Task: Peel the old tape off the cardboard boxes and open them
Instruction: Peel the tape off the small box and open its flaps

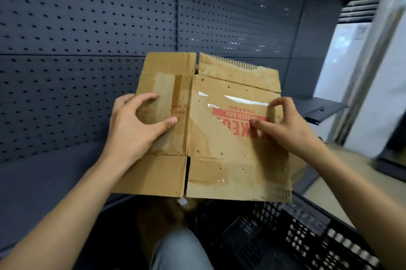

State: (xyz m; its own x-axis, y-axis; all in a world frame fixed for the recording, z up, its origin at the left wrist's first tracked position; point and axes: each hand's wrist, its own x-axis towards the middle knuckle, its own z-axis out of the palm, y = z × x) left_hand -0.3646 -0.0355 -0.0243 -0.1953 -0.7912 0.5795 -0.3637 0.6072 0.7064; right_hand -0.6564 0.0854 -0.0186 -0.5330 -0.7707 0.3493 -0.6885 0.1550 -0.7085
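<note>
A flattened brown cardboard box (211, 142) with red print is held up in front of me, above my lap. Clear glossy tape (237, 101) runs across its right panel, and an older tape strip (176, 91) marks the left panel. My left hand (136, 129) grips the box's left panel, thumb and fingers spread on its face. My right hand (285, 124) holds the right edge, with forefinger and thumb tips at the end of the clear tape. I cannot tell whether the tape end is lifted.
Dark perforated panels (87, 27) form the wall behind and to the left. A black plastic crate (307, 232) stands low at the right. My knee (182, 250) is at the bottom centre. A white appliance (351, 60) and a dark shelf (323, 109) are at the right.
</note>
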